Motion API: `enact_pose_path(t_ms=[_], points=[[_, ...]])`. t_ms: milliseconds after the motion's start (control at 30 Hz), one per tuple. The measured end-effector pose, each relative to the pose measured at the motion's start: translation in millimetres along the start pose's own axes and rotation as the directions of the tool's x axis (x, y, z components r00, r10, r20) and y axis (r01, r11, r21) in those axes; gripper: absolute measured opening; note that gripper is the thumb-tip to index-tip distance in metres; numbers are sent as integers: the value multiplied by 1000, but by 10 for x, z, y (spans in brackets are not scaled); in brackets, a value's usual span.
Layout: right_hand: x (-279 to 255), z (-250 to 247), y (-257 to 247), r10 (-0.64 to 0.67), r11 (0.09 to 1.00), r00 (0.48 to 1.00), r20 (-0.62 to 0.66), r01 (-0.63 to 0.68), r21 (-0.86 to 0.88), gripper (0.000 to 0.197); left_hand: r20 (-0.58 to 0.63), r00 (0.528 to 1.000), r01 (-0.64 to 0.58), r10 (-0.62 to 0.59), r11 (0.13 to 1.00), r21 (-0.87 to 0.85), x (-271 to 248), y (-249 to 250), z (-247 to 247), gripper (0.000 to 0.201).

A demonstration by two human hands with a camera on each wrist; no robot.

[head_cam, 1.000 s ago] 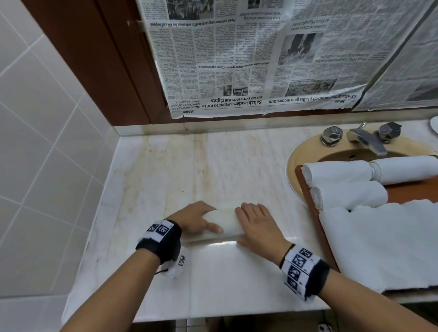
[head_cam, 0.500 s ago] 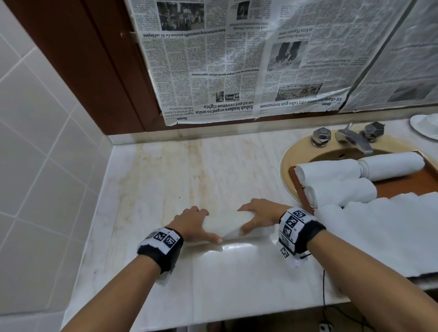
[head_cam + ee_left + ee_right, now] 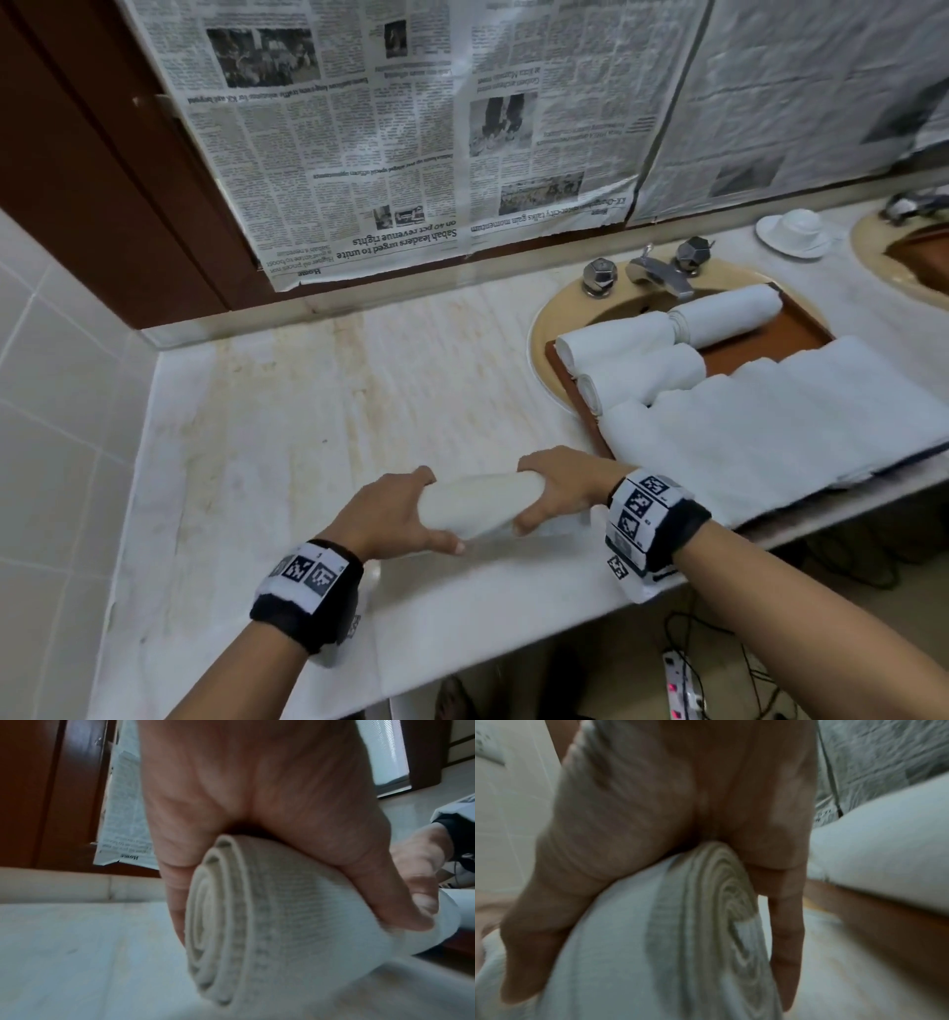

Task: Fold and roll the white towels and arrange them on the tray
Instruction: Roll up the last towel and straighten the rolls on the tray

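A tightly rolled white towel (image 3: 477, 506) lies crosswise near the marble counter's front edge. My left hand (image 3: 405, 506) grips its left end, and my right hand (image 3: 557, 488) grips its right end. The left wrist view shows the spiral end of the rolled towel (image 3: 231, 923) under my palm, with the thumb curled over it. In the blurred right wrist view, the other end of the rolled towel (image 3: 706, 912) sits between thumb and fingers. Whether the roll touches the counter I cannot tell. To the right, a brown tray (image 3: 770, 342) over the sink holds three rolled towels (image 3: 642, 372).
A stack of flat white towels (image 3: 796, 416) covers the tray's near part. The basin (image 3: 544, 329) and faucet (image 3: 660, 275) are behind it, a cup and saucer (image 3: 793, 231) farther right. Newspaper (image 3: 411, 128) covers the back wall. A tiled wall (image 3: 51, 411) closes the left.
My hands went from pressing flat on the roll to curling round its two ends. The right hand turned to grasp the right end, and the view swung right.
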State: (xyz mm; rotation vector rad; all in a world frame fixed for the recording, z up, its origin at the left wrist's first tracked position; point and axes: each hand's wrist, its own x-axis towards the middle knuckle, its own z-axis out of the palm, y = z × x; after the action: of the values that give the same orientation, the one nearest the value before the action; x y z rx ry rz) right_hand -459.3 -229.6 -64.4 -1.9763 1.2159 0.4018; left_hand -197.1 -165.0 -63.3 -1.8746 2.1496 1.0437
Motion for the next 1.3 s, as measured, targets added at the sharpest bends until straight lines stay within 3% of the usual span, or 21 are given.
enact_pose_path(t_ms=[200,467,567,667,833,967,1067,1200,1300], points=[[-686,-511,444,-79,971,977,-196,120,207,62,-141,976,-164,164,986,15,53,603,-374,90],[-1310,-1188,1543,-137,961,932,-335,208,183,66,-306,907,-285,289,957,61,556,1862,-443,71],[-1484,-1458,2040,-138,965,924,-356,206,163,60,-330,891,-316,312,948,43,838,2350,-363,68],[-1591,-1749,2499,-129,974,915,-383,189,123,65,-341,881,-329,327,943,53,1175,2798,-317,68],[-1642,-2289,3274,-46,985,912,-407,111,135,59,-333,866,-369,374,926,79,1917,3496,-349,65],[-1525,-2640,3785,3,992,911,-412,48,114,59,-313,873,-368,374,926,81,2490,3926,-350,58],[-1358,-2780,4081,23,994,923,-383,18,104,56,-283,904,-322,321,946,44,2820,4105,-286,57],[-1145,-2760,4288,44,993,949,-313,-7,118,54,-188,951,-233,244,969,80,3058,4158,-109,63],[-1006,-2676,4371,47,990,961,-273,-8,142,55,-117,975,-175,191,976,133,3135,4148,-9,55]])
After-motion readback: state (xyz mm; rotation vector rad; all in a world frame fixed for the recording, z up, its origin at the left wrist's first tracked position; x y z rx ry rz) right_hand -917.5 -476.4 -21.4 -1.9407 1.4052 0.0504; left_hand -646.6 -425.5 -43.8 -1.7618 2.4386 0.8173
